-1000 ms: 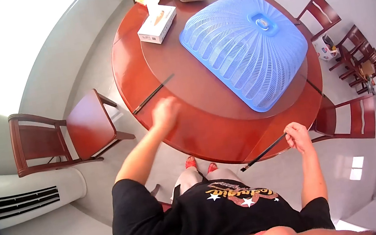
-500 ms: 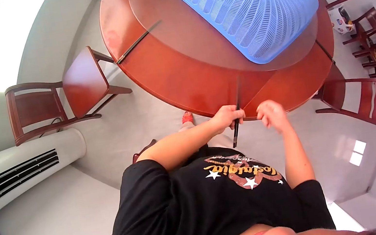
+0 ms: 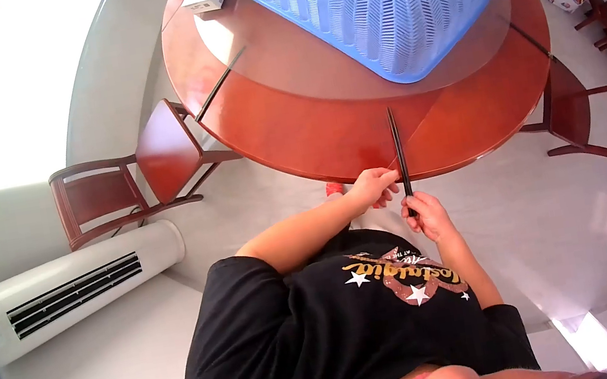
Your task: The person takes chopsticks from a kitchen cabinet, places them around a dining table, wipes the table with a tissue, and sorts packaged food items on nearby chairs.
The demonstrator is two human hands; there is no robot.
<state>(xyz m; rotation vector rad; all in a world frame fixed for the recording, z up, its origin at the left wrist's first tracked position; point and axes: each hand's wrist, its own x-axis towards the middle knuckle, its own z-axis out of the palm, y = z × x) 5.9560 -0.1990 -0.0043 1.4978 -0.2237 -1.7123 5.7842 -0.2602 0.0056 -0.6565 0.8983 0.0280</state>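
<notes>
Pale floor [image 3: 274, 202] spreads beneath me. My right hand [image 3: 427, 216] now grips the near end of the black chopsticks [image 3: 398, 147], which my left hand [image 3: 376, 187] held a moment ago, so the slim, straight pair points away over the glossy wooden table [image 3: 294, 127]. My left fingers curl loosely just beside them; whether they touch, I can't tell. Beyond sits a ribbed, blue plastic food cover [image 3: 386, 10].

Black chopsticks [image 3: 400, 154], blue slotted cover [image 3: 386, 10], red-brown table [image 3: 303, 134], white-starred black shirt [image 3: 279, 336]
</notes>
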